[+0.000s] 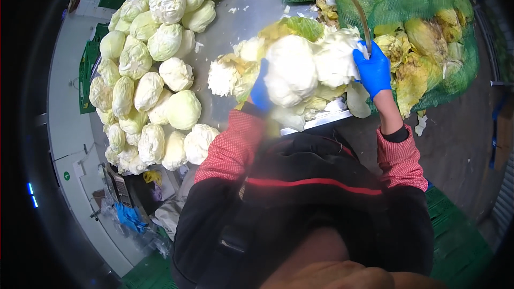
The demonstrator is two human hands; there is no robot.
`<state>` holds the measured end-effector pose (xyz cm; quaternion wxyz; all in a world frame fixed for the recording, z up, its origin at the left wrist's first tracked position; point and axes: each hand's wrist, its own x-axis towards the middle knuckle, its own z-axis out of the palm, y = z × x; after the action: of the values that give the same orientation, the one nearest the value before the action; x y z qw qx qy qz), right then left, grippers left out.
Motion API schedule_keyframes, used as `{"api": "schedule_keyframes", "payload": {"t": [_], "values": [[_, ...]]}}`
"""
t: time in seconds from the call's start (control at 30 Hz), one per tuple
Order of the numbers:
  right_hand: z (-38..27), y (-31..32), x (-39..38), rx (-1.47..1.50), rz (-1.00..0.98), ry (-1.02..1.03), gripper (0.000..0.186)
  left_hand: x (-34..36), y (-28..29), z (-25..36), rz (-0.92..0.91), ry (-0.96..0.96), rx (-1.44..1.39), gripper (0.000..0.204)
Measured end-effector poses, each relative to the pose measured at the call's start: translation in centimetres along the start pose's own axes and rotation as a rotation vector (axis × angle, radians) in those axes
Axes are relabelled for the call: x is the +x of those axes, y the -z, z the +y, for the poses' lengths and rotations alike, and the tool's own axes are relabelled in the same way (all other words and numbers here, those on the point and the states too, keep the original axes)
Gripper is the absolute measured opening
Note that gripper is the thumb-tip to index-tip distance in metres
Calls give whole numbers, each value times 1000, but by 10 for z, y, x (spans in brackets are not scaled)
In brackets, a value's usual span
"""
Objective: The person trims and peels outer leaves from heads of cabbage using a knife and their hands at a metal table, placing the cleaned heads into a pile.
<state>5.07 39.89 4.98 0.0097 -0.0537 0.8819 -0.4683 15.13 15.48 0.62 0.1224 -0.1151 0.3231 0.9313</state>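
Note:
In front of me a pale white cabbage (290, 69) sits over the near edge of the metal table, slightly blurred. My left hand (259, 90), in a blue glove, cups its left side; some fingers are hidden. My right hand (375, 72), also gloved in blue, is closed round a knife (363, 21) whose curved blade points up and away. That hand is beside a ragged white cabbage piece (340, 56), touching or nearly touching it. Loose yellowish leaves (276, 29) and pale trimmings (222, 77) lie around the cabbage.
A big heap of peeled cabbages (144, 80) covers the table's left side. At the right, a green net sack (412, 0) holds cabbages, with browned yellow leaves (420, 69) on it. The metal table (227, 27) shows between. Green crates (455, 230) stand behind me.

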Motion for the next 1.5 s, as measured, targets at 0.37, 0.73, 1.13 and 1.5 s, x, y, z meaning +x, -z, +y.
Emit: {"api": "schedule_keyframes", "payload": {"t": [0.37, 0.73, 1.13, 1.5], "values": [[-86, 5, -1, -485, -489, 348, 73, 12, -31, 46, 109, -108, 618, 44], [-57, 14, 3, -144, -662, 319, 47, 6, -51, 52, 123, -60, 1120, 54], [-28, 1, 2, -47, -523, 326, 65, 12, -60, 48, -121, -119, 1198, 73], [-19, -6, 15, 121, -449, -259, 67, 9, -37, 24, -174, -322, 483, 59]]}}
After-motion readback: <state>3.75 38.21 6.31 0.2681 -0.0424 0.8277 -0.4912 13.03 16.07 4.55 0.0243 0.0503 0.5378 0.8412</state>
